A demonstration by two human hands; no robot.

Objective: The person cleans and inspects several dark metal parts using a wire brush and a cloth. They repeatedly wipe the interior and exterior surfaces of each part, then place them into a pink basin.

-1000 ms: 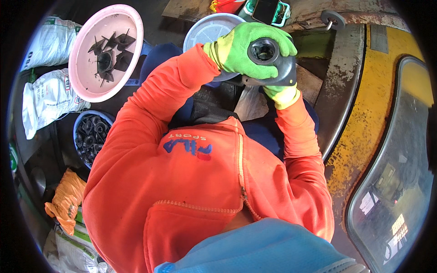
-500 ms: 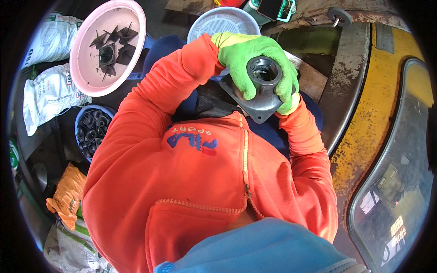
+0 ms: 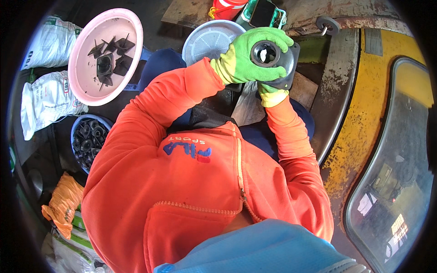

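Up in front of me, a black flanged tube [image 3: 287,78] with a square base plate is held in my gloved hands. My left hand [image 3: 248,55], in a green and yellow glove, is closed round the tube's neck, thumb on the near side and fingers over the far side. The round mouth faces up towards me, and light shows through its bore. Below the plate, only the yellow cuff and a little green of my right hand [image 3: 272,94] show. Its fingers are hidden behind the part, so their grip cannot be made out.
At left stand a pink basin [image 3: 78,75] with several black pieces and a blue tub [image 3: 105,122] full of black parts. White sacks [image 3: 51,98] and an orange bag [image 3: 63,200] lie nearby. Ahead are a pale blue basket [image 3: 211,38] and a red bucket [image 3: 227,8]. A yellow machine panel [image 3: 353,150] flanks my right.
The flanged tube has turned, its plate swinging from the near side to the far right. My left hand has rotated with it. My right hand has slipped lower behind the plate.
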